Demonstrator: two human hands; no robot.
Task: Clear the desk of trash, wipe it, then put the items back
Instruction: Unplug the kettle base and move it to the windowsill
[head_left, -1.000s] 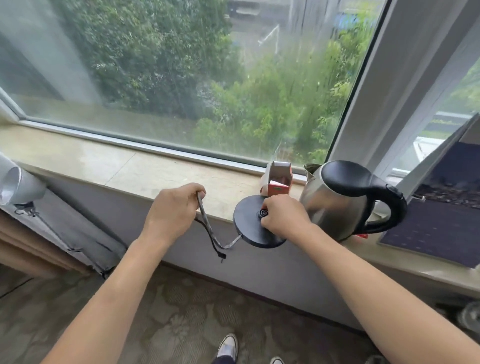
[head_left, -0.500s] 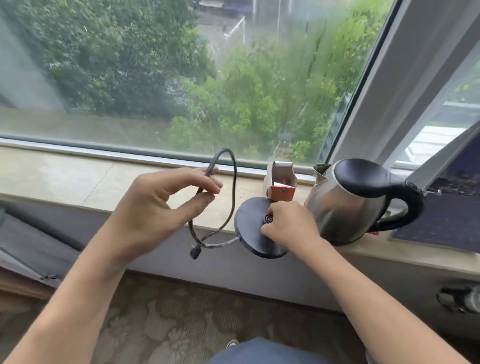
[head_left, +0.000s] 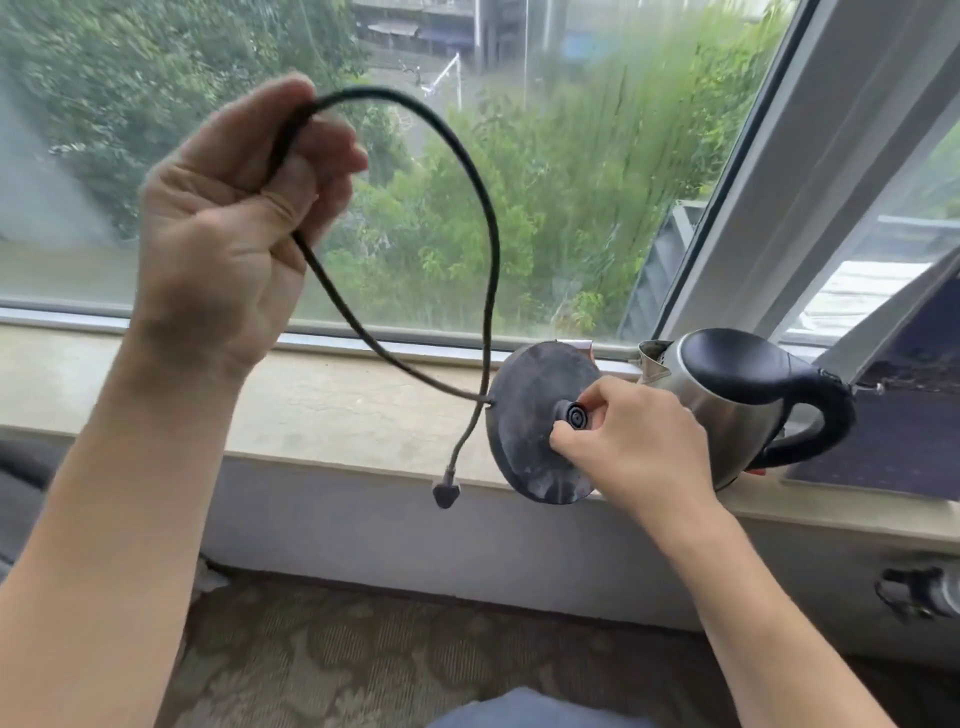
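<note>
Steel kettle (head_left: 727, 410) sits on the sill (head_left: 337, 415) just right of the right hand (head_left: 639, 447), touching it. Right hand pinches the centre connector of the tilted black kettle base (head_left: 524, 415). Left hand (head_left: 234, 223), raised, fingers curled around the looped cord (head_left: 467, 171); plug (head_left: 445, 492) dangles below.

Kettle base (head_left: 530, 415) hides a box, seemingly

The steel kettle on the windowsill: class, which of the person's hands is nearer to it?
Right. The right hand grips the black base right beside the kettle; the left hand holds the cord up, far left.
</note>
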